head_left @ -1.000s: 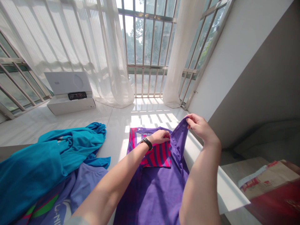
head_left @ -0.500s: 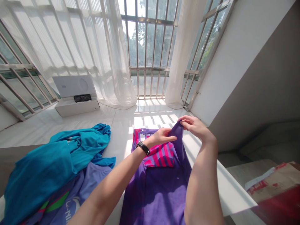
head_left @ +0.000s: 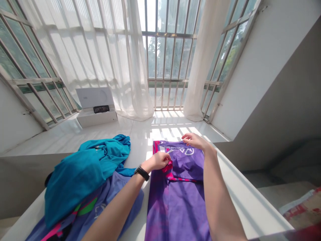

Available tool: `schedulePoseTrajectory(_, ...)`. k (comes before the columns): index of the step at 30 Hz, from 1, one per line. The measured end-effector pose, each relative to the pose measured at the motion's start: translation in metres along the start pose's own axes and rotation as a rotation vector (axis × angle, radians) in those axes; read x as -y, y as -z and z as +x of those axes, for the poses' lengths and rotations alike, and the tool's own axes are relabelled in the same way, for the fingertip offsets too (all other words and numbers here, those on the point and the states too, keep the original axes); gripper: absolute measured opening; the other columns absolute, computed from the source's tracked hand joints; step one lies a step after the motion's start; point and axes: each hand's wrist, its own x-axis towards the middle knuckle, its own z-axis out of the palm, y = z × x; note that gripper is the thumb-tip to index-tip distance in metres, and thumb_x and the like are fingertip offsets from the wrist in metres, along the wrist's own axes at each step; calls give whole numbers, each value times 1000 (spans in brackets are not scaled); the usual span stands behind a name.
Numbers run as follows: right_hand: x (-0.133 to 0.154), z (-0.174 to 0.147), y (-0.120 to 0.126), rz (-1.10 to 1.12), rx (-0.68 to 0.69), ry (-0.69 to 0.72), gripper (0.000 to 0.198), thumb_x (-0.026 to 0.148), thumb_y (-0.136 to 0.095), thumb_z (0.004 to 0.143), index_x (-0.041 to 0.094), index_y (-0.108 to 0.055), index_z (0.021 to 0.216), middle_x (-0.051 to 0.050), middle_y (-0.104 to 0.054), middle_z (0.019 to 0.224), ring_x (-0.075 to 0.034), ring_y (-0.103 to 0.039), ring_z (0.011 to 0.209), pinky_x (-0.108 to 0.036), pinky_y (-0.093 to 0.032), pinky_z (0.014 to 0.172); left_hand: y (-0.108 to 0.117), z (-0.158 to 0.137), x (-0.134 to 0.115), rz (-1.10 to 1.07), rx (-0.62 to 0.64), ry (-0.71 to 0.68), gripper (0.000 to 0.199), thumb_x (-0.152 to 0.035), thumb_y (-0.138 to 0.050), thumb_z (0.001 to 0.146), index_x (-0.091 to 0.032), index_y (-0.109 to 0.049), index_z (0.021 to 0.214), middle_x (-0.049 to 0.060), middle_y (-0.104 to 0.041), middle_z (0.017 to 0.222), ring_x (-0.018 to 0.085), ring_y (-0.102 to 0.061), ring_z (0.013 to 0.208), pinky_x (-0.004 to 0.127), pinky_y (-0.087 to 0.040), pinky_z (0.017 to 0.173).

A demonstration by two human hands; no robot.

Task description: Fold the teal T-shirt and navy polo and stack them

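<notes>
A purple sports shirt (head_left: pixel 185 207) with pink stripes and white print lies lengthwise in front of me, one side folded inward over its upper part. My left hand (head_left: pixel 160 160), with a black band on the wrist, pinches the pink-striped edge of the folded part. Above the shirt's far right edge, my right hand (head_left: pixel 197 140) has its fingers loosely extended leftward, near the collar print. To the left, a teal garment (head_left: pixel 82 170) lies bunched on a lighter violet-blue shirt (head_left: pixel 120 197) with green and pink patches.
An open white box (head_left: pixel 97 117) with a dark object (head_left: pixel 101 109) in it stands at the back left. Sheer curtains (head_left: pixel 135 67) hang before barred windows. A white wall (head_left: pixel 240 87) slopes down on the right. At lower right, a red and tan bag (head_left: pixel 301 211) sits beyond the ledge's edge.
The raised right-hand part of the purple shirt now lies folded inward over the striped sleeve. My right hand has let go of it; my left hand moved left and down to the pink edge.
</notes>
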Motion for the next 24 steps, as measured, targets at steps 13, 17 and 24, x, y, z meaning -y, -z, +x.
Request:
schedulePoseTrajectory(13,29,-81,-28,-360,-10,130,30,41,-57,95,22,-71,113,-12,-74,113,-29,-69,105,-44,-54,95,-12,-5,18,443,-199,55,38,-38,-54,97,-20,-61,131,14,-59,141,32,-51,132,45,-43,108)
schedulePoseTrajectory(17,3,-143,-84,-438,0,45,55,52,-53,98,19,-59,141,-18,-54,151,-33,-48,142,-49,-38,120,4,-12,13,467,-103,190,46,-48,-58,94,-20,-61,131,16,-58,141,35,-51,132,46,-43,108)
schedulePoseTrajectory(24,-12,-201,-154,-494,-167,73,49,39,-50,101,16,-58,143,-18,-50,155,-32,-43,147,-52,-38,122,19,-10,13,450,-52,253,35,-38,-58,92,-16,-67,118,20,-65,128,39,-56,122,51,-45,101)
